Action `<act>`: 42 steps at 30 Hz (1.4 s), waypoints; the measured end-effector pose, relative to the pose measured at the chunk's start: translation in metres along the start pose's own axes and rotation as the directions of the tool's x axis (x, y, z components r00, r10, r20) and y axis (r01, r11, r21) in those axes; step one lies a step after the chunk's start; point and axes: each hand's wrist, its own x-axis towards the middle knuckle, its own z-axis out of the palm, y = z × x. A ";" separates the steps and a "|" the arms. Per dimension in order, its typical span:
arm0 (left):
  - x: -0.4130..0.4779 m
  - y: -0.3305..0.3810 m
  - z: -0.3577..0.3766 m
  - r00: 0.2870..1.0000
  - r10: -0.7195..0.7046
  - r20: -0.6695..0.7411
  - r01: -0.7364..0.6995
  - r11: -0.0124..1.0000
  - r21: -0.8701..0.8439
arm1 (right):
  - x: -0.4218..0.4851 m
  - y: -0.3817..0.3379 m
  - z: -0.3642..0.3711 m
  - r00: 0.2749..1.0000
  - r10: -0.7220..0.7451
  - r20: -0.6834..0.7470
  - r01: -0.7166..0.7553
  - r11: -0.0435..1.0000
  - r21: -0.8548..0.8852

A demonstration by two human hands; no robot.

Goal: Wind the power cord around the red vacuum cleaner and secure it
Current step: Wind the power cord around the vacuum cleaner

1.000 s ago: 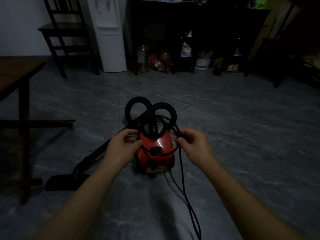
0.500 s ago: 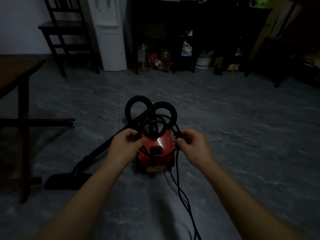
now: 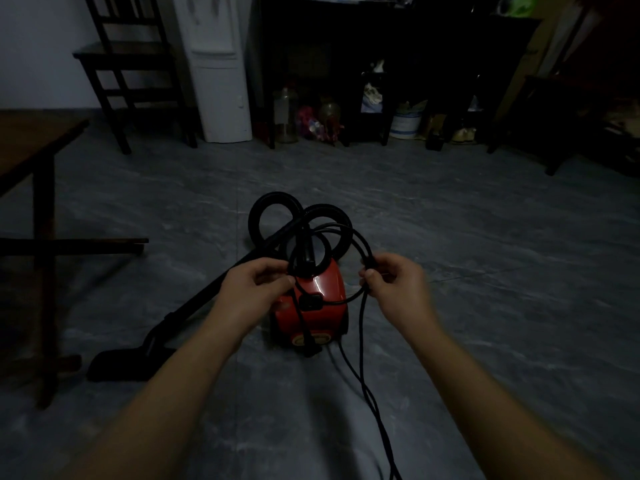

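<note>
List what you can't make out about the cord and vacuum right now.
Head view only.
Power cord: runs off the bottom edge; remaining length unknown.
Red vacuum cleaner: partly hidden behind the left hand.
Dark end hanging before the vacuum: too dim to call it a plug.
Cord in the right hand: strand count blurred.

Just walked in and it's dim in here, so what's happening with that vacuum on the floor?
A person handles the black power cord of the red vacuum cleaner standing on the grey floor. The left hand pinches cord loops over the vacuum's top; the right hand grips the cord just to its right. The rest of the cord trails loose across the floor toward the person, so the winding isn't finished.
</note>
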 end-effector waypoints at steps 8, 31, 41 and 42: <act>0.004 -0.005 0.004 0.999 -0.001 -0.043 -0.002 0.997 -0.072 | 0.001 -0.001 0.001 0.999 -0.009 0.039 0.008 0.999 0.036; 0.004 0.002 0.008 0.973 -0.058 -0.224 -0.034 0.922 -0.386 | -0.005 0.015 0.024 0.958 0.042 0.285 -0.056 0.998 0.041; 0.005 0.001 0.007 0.963 -0.139 -0.232 0.010 0.876 -0.483 | -0.013 0.017 0.028 0.915 0.101 0.391 -0.100 0.995 -0.023; 0.005 0.000 0.008 0.962 -0.155 -0.226 0.023 0.867 -0.497 | -0.012 0.018 0.030 0.921 0.108 0.375 -0.112 0.994 -0.012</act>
